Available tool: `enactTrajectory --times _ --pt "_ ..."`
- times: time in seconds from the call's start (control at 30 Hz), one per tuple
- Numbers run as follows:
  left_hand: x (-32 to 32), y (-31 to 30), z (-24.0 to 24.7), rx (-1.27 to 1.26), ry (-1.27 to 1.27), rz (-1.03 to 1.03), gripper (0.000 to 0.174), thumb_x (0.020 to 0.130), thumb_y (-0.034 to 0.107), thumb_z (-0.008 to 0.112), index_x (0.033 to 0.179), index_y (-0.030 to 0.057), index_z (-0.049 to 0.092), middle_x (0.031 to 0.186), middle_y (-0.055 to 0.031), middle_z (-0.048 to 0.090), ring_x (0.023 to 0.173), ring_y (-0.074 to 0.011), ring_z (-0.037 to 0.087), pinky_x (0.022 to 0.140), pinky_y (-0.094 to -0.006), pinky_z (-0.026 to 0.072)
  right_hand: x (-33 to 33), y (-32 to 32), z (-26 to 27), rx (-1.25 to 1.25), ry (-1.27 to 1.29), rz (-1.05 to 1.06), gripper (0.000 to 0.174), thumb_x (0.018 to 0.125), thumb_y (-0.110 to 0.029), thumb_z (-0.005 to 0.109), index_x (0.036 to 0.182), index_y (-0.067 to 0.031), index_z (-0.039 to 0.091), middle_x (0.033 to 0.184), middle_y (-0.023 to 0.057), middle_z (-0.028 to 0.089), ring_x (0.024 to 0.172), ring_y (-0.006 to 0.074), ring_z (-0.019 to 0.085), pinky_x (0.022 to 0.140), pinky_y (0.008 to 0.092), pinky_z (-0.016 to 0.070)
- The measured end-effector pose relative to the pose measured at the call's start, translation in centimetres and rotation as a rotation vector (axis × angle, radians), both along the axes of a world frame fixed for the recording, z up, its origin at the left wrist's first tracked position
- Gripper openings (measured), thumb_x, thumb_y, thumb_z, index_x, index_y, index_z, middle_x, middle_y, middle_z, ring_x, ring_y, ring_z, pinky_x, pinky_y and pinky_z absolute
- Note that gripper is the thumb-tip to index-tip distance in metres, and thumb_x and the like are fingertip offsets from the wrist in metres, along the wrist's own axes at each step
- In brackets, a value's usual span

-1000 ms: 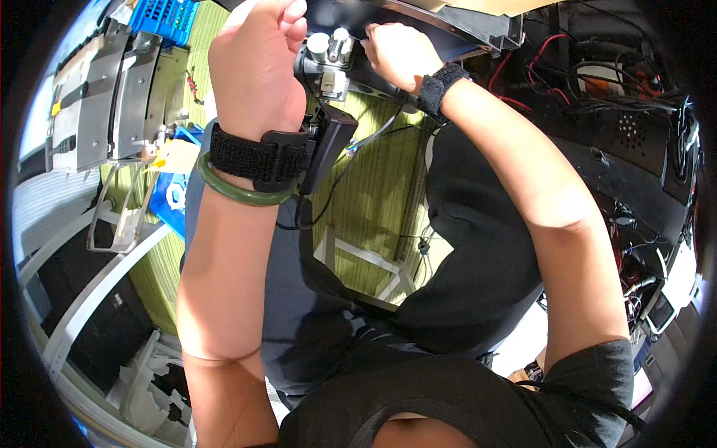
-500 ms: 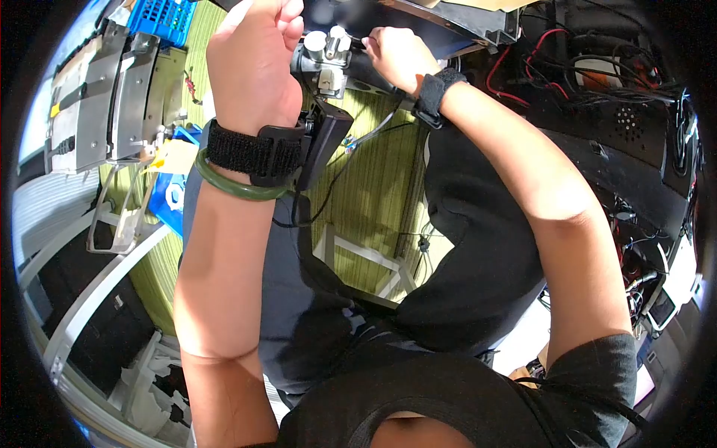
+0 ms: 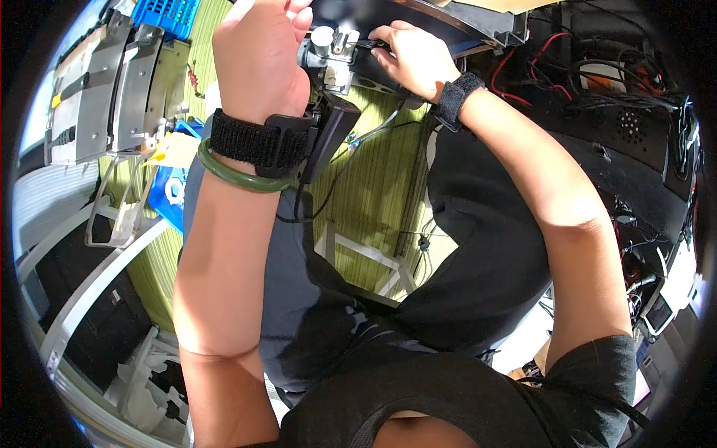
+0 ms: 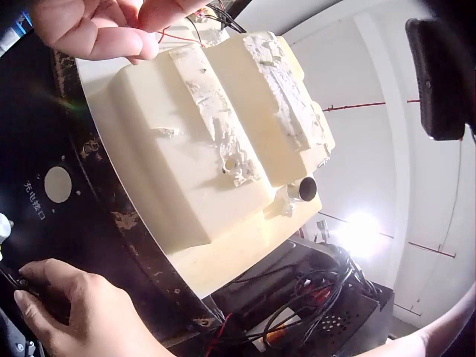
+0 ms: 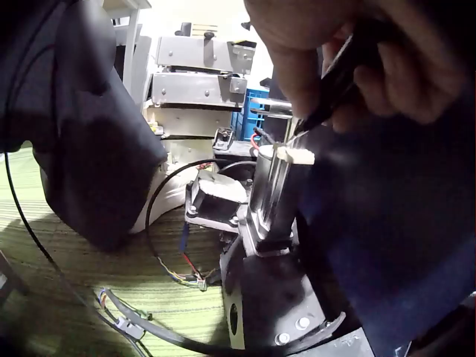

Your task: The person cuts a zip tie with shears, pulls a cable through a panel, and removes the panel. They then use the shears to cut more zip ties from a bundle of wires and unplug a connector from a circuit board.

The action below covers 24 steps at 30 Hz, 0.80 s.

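My right hand (image 5: 357, 67) grips a slim black tool (image 5: 338, 85) with a thin pointed tip. In the right wrist view, that tip comes down at the top of an upright metal fitting (image 5: 271, 190), beside a pale lump on its end. The head view has this hand (image 3: 420, 61) just right of the metal fittings (image 3: 334, 45). My left hand (image 4: 104, 26) is raised over the cream plastic housing (image 4: 186, 149), its fingers curled and the thumb against them. A thin red wire (image 4: 182, 37) runs out from its fingertips. In the head view the left hand (image 3: 261, 63) partly leaves the top edge.
A black panel (image 4: 44, 216) with a round hole borders the cream housing. Dark cables (image 5: 156, 201) and a small connector (image 5: 130, 326) lie over the green floor. Metal boxes (image 3: 86, 97) and a blue crate (image 3: 166, 16) stand left; bundled wiring (image 3: 612, 75) fills the right.
The right hand has shifted slightly right, and the black tool between its thumb and fingers now shows in the head view. The left hand stays almost in place.
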<state>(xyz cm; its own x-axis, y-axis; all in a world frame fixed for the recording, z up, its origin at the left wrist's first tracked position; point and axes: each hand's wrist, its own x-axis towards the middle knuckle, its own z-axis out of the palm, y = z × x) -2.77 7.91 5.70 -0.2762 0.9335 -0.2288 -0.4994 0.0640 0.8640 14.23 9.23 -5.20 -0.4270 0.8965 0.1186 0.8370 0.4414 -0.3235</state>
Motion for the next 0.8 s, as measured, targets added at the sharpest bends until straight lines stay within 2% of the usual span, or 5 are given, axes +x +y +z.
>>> enactTrajectory --times 0.43,0.53,0.6,0.7,0.8 --pt "-0.3 0.2 0.1 0.006 -0.028 -0.037 0.009 0.085 0.007 0.055 0.091 0.0032 0.06 0.075 0.0026 0.052 0.062 -0.0057 0.044 0.056 -0.0184 0.037 -0.7 0.6 0.3 -0.019 -0.119 0.071 0.02 0.08 -0.015 0.057 0.097 -0.0062 0.056 0.085 0.0139 0.058 0.08 0.0302 0.059 0.07 0.0377 0.049" --pt "0.5 -0.4 0.4 0.067 -0.006 0.014 0.009 0.085 0.007 0.054 0.091 0.003 0.06 0.075 0.0025 0.052 0.062 -0.0057 0.044 0.056 -0.0183 0.0369 -1.0 0.9 0.2 -0.032 -0.084 0.051 0.017 0.079 -0.016 0.057 0.091 -0.0036 0.058 0.081 0.0158 0.06 0.077 0.0316 0.06 0.069 0.0388 0.0492" --pt "-0.1 0.0 0.2 0.047 -0.019 -0.013 0.009 0.085 0.007 0.054 0.091 0.003 0.06 0.076 0.0025 0.052 0.062 -0.0057 0.043 0.056 -0.0182 0.0369 -1.4 1.1 0.1 -0.256 -0.039 -0.065 0.016 0.079 -0.017 0.056 0.082 -0.0012 0.059 0.074 0.0179 0.061 0.074 0.0336 0.061 0.068 0.0398 0.0492" --pt "-0.1 0.1 0.4 -0.009 -0.024 -0.026 0.009 0.085 0.007 0.054 0.091 0.0031 0.059 0.075 0.0026 0.052 0.062 -0.0056 0.043 0.055 -0.0179 0.0368 -1.7 0.6 0.1 -0.184 -0.037 -0.047 0.019 0.08 -0.018 0.056 0.079 0.0001 0.061 0.07 0.0193 0.061 0.072 0.0349 0.061 0.068 0.0404 0.0491" --pt "-0.3 0.2 0.0 -0.003 -0.019 -0.035 0.009 0.085 0.007 0.053 0.091 0.0031 0.059 0.075 0.0029 0.052 0.062 -0.0054 0.043 0.055 -0.0177 0.0368 -1.4 0.7 0.2 -0.199 -0.035 -0.083 0.019 0.079 -0.018 0.057 0.086 -0.0009 0.062 0.074 0.0194 0.061 0.074 0.0341 0.061 0.069 0.0396 0.0491"
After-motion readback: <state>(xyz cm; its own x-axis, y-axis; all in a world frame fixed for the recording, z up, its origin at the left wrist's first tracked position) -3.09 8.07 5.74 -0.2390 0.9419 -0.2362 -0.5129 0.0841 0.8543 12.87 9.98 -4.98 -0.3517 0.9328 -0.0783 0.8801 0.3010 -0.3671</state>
